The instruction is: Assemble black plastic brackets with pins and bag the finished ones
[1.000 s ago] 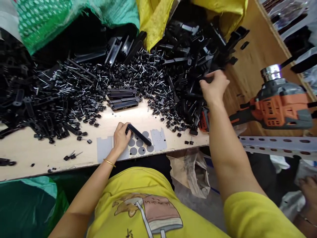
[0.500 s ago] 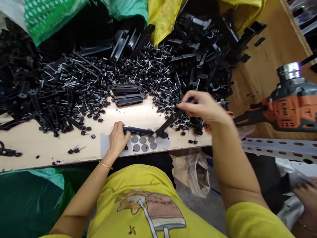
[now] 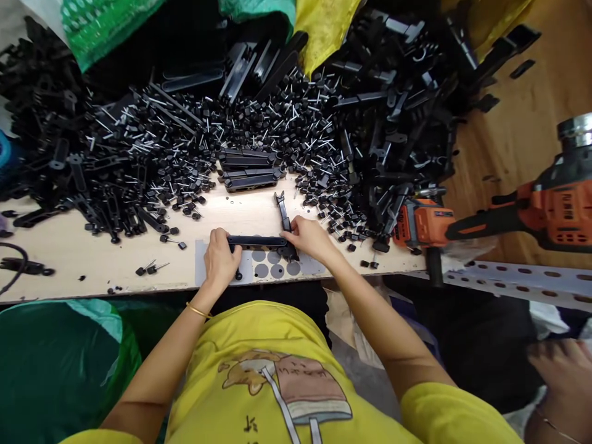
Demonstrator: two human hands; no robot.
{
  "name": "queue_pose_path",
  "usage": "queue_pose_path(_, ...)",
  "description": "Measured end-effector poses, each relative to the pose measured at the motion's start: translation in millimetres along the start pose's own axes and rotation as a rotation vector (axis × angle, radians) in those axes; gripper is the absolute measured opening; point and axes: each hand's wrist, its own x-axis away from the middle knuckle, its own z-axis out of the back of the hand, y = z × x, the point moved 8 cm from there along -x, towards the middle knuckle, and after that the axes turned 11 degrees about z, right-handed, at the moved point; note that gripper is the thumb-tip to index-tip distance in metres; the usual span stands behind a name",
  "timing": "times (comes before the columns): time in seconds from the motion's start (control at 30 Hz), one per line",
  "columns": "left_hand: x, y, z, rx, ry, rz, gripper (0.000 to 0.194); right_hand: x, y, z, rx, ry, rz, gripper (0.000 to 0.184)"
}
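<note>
My left hand (image 3: pixel 221 259) is closed on the left end of a long black plastic bar (image 3: pixel 256 242). The bar lies level over a grey sheet (image 3: pixel 200 262) with round grey discs at the bench's front edge. With thumb and fingers my right hand (image 3: pixel 308 237) pinches a black plastic part with a forked end (image 3: pixel 281 206), which stands nearly at a right angle to the bar. These two pieces meet at the bar's right end; whether they are joined is hidden by my fingers. Behind them lies a small stack of black bar assemblies (image 3: pixel 252 179).
Black pins with metal shafts (image 3: pixel 272 123) form a wide heap across the bench. Black plastic parts pile up at left (image 3: pixel 106 203) and right (image 3: pixel 383 135). Orange power tools (image 3: pixel 425 223) lie at right, near a perforated metal rail (image 3: pixel 522 280). Another person's bare limb (image 3: pixel 562 382) shows at lower right.
My right hand has moved left and toward me, bringing the forked part from a slant to nearly upright against the bar's right end. My left hand keeps its hold. The camera view has shifted slightly.
</note>
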Motion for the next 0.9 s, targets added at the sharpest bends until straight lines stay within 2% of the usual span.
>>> queue_pose_path(0.07, 4, 5, 5.2, -0.091, -0.014, -0.035, 0.025, 0, 5, -14, -0.101, 0.026, 0.003, 0.019)
queue_pose_path(0.1, 7, 12, 8.6, -0.147, -0.008, -0.093, 0.032, 0, 9, -18, -0.175, 0.064, 0.003, 0.019)
queue_pose_path(0.2, 20, 51, 10.9, -0.263, -0.011, -0.429, 0.057, 3, 17, -22, -0.564, 0.221, -0.021, 0.027)
queue_pose_path(0.27, 26, 73, 3.3, -0.279, -0.093, -0.603, 0.049, 8, 16, -24, -0.904, 0.322, -0.044, 0.031)
queue_pose_path(0.3, 25, 80, -1.2, -0.275, -0.147, -0.628, 0.038, 11, 14, -24, -1.058, 0.366, -0.058, 0.032)
queue_pose_path(0.37, 19, 83, -7.6, -0.238, -0.248, -0.558, 0.022, 18, 6, -24, -1.289, 0.444, -0.081, 0.032)
queue_pose_path(0.43, 14, 78, -9.1, -0.135, -0.331, -0.43, 0.017, 25, -4, -21, -1.433, 0.513, -0.097, 0.036)
queue_pose_path(0.53, 18, 67, -3.7, 0.114, -0.39, -0.297, 0.015, 31, -18, -15, -1.498, 0.565, -0.113, 0.039)
queue_pose_path(0.63, 32, 65, 2.7, 0.268, -0.381, -0.271, 0.017, 33, -31, -11, -1.475, 0.582, -0.086, 0.041)
queue_pose_path(0.77, 48, 72, 6.8, 0.253, -0.349, -0.271, 0.017, 32, -45, -7, -1.479, 0.581, -0.036, 0.044)
queue_pose_path(0.9, 57, 76, 14.1, 0.229, -0.291, -0.319, 0.022, 31, -46, -7, -1.496, 0.551, -0.04, 0.043)
